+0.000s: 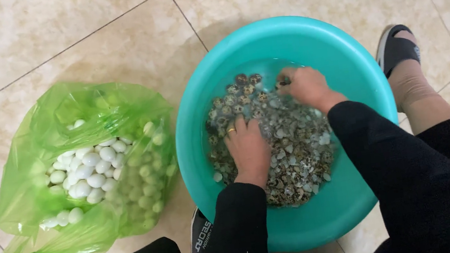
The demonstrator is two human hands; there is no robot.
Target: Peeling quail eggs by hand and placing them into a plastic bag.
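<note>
A teal plastic basin (343,51) sits on the tiled floor, holding water, speckled quail eggs (234,107) and a layer of broken shell bits (300,157). My left hand (247,147), wearing a gold ring, lies palm down in the shells with its fingers buried among the eggs. My right hand (304,86) reaches to the far side of the basin with its fingers curled around a speckled egg (283,82). Both arms are in black sleeves.
A green plastic bag (40,188) lies open on the floor left of the basin, filled with several peeled white eggs (90,169). My right foot in a black sandal (396,49) rests beside the basin's right rim; a second shoe (200,235) shows at the bottom.
</note>
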